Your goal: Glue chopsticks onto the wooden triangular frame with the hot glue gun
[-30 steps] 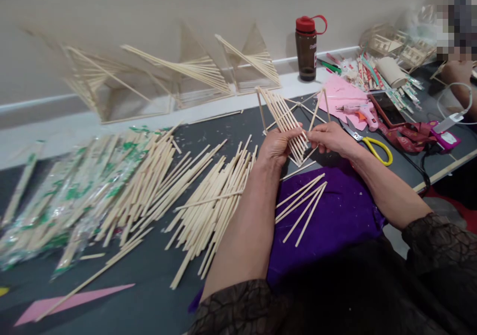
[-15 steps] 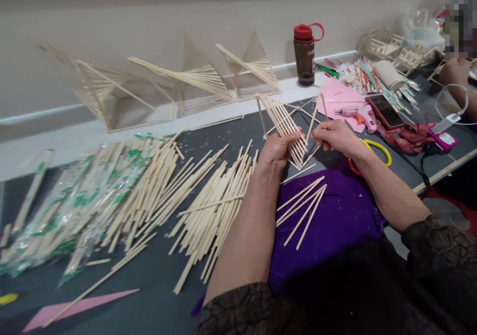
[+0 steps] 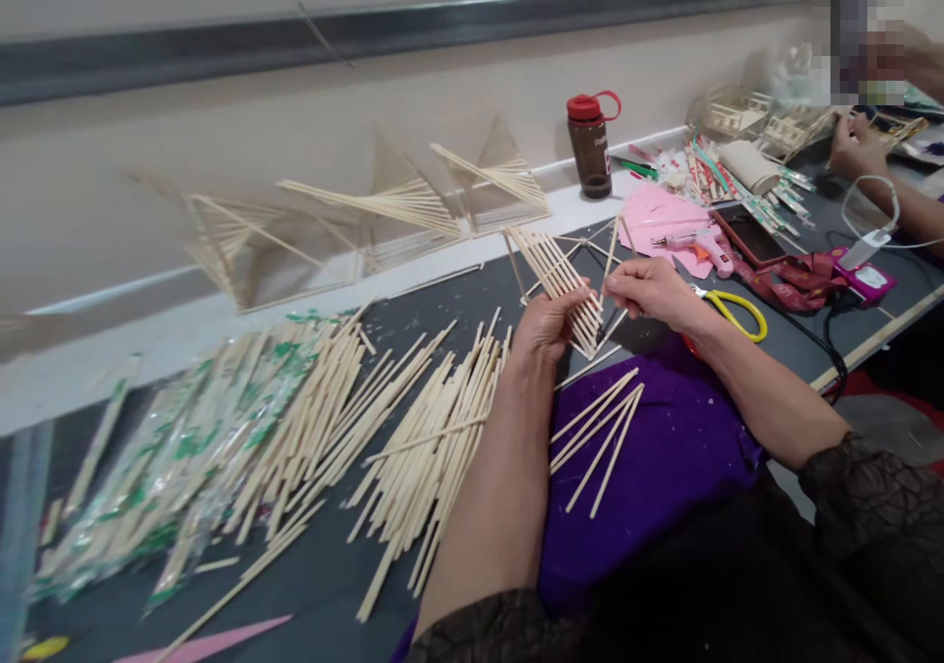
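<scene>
My left hand is closed round the lower edge of a frame built from wooden chopsticks, its thumb across a slanting row of sticks. At the frame's right side, my right hand has its fingertips pinched together. Whatever lies between those fingertips is too small to make out. Just below the hands, several loose chopsticks rest on a purple cloth. Left of my forearm lies a big pile of bare chopsticks.
Finished stick frames lean along the wall. Wrapped chopsticks lie at left. A bottle stands behind. To the right are a pink glue gun, yellow-handled scissors, a phone and a cable. Another person's hand works at far right.
The view has tilted up slightly, so everything sits lower in the picture. My left hand keeps its hold on the frame; my right hand stays pinched close beside it. The other person's hand has moved.
</scene>
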Available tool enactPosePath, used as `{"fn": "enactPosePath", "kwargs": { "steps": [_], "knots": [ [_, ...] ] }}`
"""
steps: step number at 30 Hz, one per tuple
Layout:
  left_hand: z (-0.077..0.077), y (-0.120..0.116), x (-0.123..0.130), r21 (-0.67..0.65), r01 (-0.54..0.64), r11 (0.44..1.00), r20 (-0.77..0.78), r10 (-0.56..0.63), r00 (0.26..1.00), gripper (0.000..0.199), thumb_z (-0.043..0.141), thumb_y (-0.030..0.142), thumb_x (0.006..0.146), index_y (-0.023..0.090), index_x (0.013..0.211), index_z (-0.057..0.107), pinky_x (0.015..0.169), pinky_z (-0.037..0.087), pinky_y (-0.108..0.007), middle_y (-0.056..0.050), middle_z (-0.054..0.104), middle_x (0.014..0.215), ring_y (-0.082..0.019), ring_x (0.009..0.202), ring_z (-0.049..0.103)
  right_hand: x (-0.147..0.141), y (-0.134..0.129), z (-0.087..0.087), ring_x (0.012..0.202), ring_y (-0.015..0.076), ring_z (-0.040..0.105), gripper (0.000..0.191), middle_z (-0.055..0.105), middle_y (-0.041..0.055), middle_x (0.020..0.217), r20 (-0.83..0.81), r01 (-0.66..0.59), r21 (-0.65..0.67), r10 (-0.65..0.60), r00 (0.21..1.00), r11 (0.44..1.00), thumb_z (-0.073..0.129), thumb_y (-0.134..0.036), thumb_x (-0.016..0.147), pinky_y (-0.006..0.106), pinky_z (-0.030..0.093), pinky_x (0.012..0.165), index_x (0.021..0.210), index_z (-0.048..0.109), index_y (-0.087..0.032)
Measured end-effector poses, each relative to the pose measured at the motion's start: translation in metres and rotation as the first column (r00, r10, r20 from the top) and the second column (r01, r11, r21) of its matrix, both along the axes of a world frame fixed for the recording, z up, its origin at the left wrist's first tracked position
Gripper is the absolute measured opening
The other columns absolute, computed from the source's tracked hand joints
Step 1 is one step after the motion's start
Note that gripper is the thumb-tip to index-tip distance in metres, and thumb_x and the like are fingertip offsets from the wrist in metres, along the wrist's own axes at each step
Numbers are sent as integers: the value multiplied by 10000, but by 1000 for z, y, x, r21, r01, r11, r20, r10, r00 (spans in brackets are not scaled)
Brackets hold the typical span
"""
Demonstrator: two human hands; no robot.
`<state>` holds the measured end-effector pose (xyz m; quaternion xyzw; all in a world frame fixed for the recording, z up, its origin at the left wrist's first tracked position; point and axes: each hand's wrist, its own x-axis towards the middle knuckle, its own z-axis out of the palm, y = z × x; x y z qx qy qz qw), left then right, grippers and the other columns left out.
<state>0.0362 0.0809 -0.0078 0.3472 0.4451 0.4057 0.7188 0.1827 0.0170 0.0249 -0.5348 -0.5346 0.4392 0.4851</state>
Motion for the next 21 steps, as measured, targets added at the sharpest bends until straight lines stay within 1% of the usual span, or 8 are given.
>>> {"fn": "enactPosePath", "kwargs": {
  "steps": [4, 8, 14, 16, 18, 19, 20, 21],
  "knots": [
    [0, 1, 0, 3, 15, 1000, -6, -15, 1000, 221, 754, 47, 525, 119, 725, 692, 510, 508, -199, -6, 684, 585, -115, 504, 616, 6, -14, 15, 416, 25, 466, 158, 558, -51, 559, 44, -20, 0, 20, 999, 1000, 566, -228, 820, 154, 347, 430, 712, 629, -131],
    [2, 2, -1, 2, 22, 1000, -25, -22, 999, 215, 751, 58, 543, 114, 743, 696, 502, 522, -213, -17, 686, 591, -128, 512, 622, 21, -44, 25, 446, 35, 493, 163, 570, -45, 590, 189, -103, -11, 104, 976, 995, 566, -258, 805, 156, 365, 445, 709, 627, -141],
    [5, 1, -1, -17, 21, 1000, -41, -21, 999, 179, 727, 48, 568, 114, 732, 698, 483, 517, -212, -19, 673, 591, -125, 507, 609, 60, -89, 8, 475, 60, 499, 191, 566, -32, 593, 304, -165, -184, 216, 928, 969, 559, -290, 797, 176, 372, 473, 686, 611, -144],
    [6, 1, 0, -17, 11, 1000, -47, -12, 999, 174, 716, 45, 576, 113, 736, 702, 488, 520, -211, -18, 673, 591, -123, 508, 608, 77, -92, 2, 495, 71, 510, 206, 578, -22, 611, 318, -114, -201, 175, 932, 973, 555, -305, 797, 189, 391, 503, 688, 615, -141],
    [6, 1, 0, -13, 11, 1000, -51, -11, 999, 172, 712, 42, 579, 115, 735, 703, 492, 524, -211, -16, 674, 592, -122, 508, 607, 94, -85, -2, 517, 90, 532, 217, 609, -3, 637, 410, 18, -193, 64, 910, 981, 539, -311, 808, 203, 392, 517, 721, 635, -137],
    [6, 1, 0, -11, 12, 1000, -52, -12, 999, 170, 712, 41, 579, 115, 732, 702, 492, 525, -210, -16, 674, 592, -121, 506, 605, 103, -79, -3, 548, 106, 557, 224, 636, 14, 665, 499, 113, -166, -16, 867, 980, 527, -308, 819, 211, 391, 531, 747, 651, -135],
    [6, 1, 0, -9, 12, 1000, -53, -13, 998, 169, 711, 39, 579, 115, 730, 702, 490, 524, -209, -15, 673, 590, -119, 502, 602, 111, -71, -3, 605, 127, 589, 235, 666, 39, 708, 609, 218, -112, -107, 786, 969, 515, -301, 832, 219, 394, 557, 773, 669, -134],
    [7, 1, 1, -9, 10, 1000, -55, -11, 998, 166, 709, 37, 581, 114, 728, 700, 488, 523, -208, -14, 671, 587, -117, 498, 599, 118, -62, -4, 700, 155, 626, 244, 700, 69, 788, 716, 318, -43, -192, 671, 947, 510, -294, 843, 229, 404, 603, 812, 692, -135]
  ]
}}
